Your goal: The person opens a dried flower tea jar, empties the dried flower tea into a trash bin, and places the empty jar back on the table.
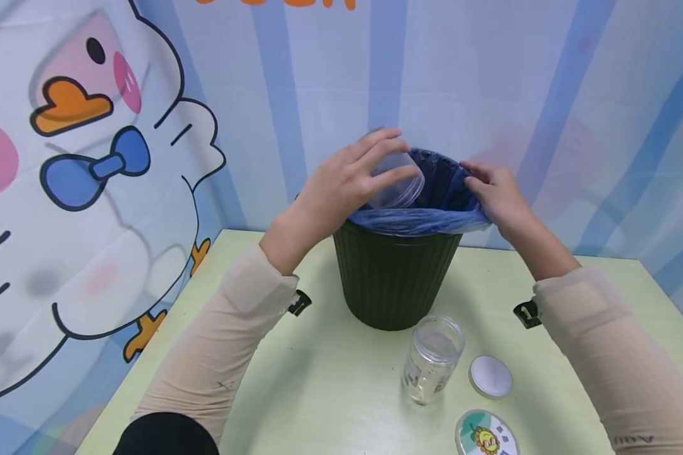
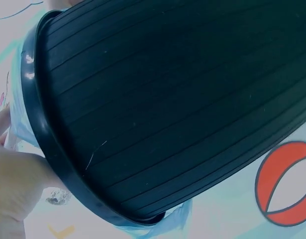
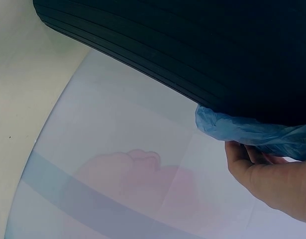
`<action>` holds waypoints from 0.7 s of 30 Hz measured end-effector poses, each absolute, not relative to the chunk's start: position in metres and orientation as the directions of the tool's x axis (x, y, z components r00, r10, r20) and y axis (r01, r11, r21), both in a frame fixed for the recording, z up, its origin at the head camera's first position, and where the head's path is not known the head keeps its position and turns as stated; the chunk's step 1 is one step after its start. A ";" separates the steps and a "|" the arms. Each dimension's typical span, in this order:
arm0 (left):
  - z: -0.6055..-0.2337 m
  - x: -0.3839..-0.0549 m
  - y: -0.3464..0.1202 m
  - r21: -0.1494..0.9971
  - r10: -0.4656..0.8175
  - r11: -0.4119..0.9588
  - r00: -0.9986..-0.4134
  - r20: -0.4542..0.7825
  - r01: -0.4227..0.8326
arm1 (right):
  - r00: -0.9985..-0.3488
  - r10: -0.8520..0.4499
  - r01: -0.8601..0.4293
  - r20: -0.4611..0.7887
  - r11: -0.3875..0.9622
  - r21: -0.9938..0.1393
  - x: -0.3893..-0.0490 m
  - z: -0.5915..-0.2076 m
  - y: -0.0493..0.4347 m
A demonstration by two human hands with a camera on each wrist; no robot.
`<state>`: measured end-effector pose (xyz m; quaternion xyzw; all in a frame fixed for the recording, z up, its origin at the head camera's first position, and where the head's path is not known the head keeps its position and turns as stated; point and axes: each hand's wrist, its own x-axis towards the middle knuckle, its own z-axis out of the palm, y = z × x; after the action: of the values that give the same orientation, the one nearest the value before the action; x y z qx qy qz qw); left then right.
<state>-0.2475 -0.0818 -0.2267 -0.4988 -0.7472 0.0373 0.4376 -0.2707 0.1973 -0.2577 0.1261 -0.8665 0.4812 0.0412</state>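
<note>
My left hand holds a clear plastic jar tilted at the mouth of a dark ribbed trash bin. Its fingers and thumb curve around the jar, whose far part they hide. A blue trash bag lines the bin and folds over its rim. On the far right of that rim, my right hand pinches the bag's edge; the right wrist view shows the fingers against the blue plastic. The left wrist view has mostly the bin's side, with part of the left hand by the rim.
On the pale green table in front of the bin stands an uncapped clear jar. Beside it lie a white lid and a round lid with a sunflower picture. A printed cartoon backdrop hangs behind.
</note>
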 end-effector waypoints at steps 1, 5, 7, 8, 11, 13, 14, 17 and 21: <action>-0.227 -0.248 -0.081 -0.497 0.777 0.500 -0.113 0.620 0.709 | -0.965 -0.178 -0.257 0.192 0.507 -0.822 -0.271 -0.258 0.197; -0.227 -0.247 -0.081 -0.516 0.780 0.501 -0.104 0.618 0.695 | -0.966 -0.181 -0.250 0.182 0.506 -0.825 -0.272 -0.258 0.196; -0.227 -0.247 -0.082 -0.530 0.781 0.516 -0.115 0.614 0.673 | -0.966 -0.179 -0.252 0.186 0.502 -0.827 -0.273 -0.258 0.196; -0.226 -0.247 -0.082 -0.534 0.781 0.522 -0.122 0.613 0.665 | -0.966 -0.181 -0.251 0.183 0.500 -0.829 -0.273 -0.258 0.196; -0.226 -0.247 -0.085 -0.549 0.781 0.539 -0.135 0.610 0.638 | -0.966 -0.185 -0.252 0.182 0.502 -0.827 -0.272 -0.258 0.196; -0.226 -0.247 -0.086 -0.550 0.779 0.545 -0.142 0.610 0.633 | -0.966 -0.184 -0.249 0.179 0.503 -0.828 -0.272 -0.258 0.196; -0.227 -0.247 -0.086 -0.549 0.779 0.545 -0.141 0.610 0.634 | -0.967 -0.188 -0.247 0.175 0.500 -0.830 -0.272 -0.258 0.196; -0.227 -0.248 -0.087 -0.547 0.780 0.541 -0.138 0.610 0.638 | -0.968 -0.185 -0.243 0.172 0.500 -0.831 -0.272 -0.258 0.196; -0.228 -0.249 -0.087 -0.546 0.777 0.541 -0.132 0.615 0.640 | -0.969 -0.185 -0.238 0.166 0.492 -0.837 -0.272 -0.258 0.196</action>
<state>-0.2485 -0.0866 -0.2277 -0.4734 -0.7485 0.0750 0.4584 -0.2724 0.1962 -0.2582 0.1225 -0.8634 0.4887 0.0271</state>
